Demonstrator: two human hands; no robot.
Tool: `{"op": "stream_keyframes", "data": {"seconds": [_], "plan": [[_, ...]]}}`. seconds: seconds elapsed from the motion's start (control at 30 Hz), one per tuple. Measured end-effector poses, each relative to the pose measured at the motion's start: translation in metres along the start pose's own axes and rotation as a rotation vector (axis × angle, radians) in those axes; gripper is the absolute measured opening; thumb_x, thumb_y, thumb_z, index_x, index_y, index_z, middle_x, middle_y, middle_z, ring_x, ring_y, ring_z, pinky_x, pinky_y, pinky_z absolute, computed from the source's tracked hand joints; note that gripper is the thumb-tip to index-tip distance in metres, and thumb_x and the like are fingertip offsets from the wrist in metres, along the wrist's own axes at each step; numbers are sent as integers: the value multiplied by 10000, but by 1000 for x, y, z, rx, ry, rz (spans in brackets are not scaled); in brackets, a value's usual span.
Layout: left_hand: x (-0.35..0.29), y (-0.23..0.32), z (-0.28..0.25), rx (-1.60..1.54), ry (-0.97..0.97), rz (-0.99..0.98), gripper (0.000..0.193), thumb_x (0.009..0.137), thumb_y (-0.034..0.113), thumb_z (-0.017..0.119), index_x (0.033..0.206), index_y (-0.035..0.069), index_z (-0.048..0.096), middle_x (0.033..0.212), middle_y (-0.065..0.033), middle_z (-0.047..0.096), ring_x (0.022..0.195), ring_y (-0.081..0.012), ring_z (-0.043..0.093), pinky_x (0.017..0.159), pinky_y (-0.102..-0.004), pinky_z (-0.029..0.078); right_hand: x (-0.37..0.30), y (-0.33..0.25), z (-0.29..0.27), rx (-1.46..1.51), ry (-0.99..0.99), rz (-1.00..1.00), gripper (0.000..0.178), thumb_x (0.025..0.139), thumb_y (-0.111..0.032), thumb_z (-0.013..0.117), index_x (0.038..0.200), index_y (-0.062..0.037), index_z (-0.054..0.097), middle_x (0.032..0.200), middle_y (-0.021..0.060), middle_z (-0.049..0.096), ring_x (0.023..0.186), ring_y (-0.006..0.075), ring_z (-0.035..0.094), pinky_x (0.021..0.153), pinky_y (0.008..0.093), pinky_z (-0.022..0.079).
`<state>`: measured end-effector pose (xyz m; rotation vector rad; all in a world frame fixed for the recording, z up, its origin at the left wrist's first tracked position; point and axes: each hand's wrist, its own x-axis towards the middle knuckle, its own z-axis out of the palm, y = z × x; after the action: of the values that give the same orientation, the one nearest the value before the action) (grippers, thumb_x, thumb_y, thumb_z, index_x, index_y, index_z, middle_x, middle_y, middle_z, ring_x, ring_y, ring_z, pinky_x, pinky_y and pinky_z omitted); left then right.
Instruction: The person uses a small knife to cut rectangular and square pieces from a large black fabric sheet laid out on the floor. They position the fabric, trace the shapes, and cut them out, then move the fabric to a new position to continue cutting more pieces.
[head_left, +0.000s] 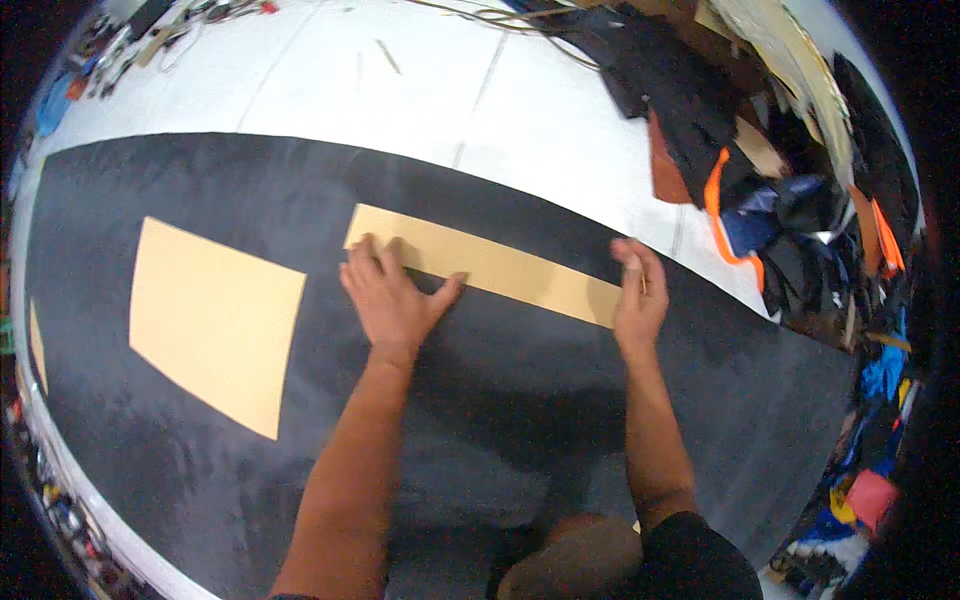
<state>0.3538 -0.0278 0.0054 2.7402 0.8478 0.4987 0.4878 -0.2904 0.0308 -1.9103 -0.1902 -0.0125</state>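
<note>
A long tan strip lies across a large black sheet, slanting down to the right. My left hand rests on the strip's left end, fingers spread, fingertips on its surface and thumb at its lower edge. At the strip's right end is my right hand, its fingers curled together. A small, thin, light-coloured piece shows by those fingers, too small to name. To the left of my left hand, a wide four-sided tan piece lies flat on the black sheet.
Beyond the black sheet runs a white surface with a small thin scrap on it. Dark material and scraps are heaped at the far right, with an orange strip among them. Assorted clutter lines the far left. Another tan piece shows at the left edge.
</note>
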Motion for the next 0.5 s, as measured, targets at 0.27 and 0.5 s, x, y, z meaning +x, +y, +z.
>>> {"op": "stream_keyframes", "data": {"seconds": [0.27,0.5], "plan": [[-4,-14,9,-60,12,-11,928,617,657,770,1216,0,503,1343,-265,417,1285,-436,364,1074,-607,268,7,-69,224,47,-455,-241,266,961,-233,564,1025,-13,699,1017,174,690,953,348,655,864,401,516],[-7,-15,14,-80,-91,-69,940,643,690,722,1226,-19,517,1427,-261,361,1393,-425,266,1145,-595,166,10,-68,266,-45,-497,-229,249,965,-211,554,1031,-6,678,1037,160,698,943,329,673,841,392,521]]}}
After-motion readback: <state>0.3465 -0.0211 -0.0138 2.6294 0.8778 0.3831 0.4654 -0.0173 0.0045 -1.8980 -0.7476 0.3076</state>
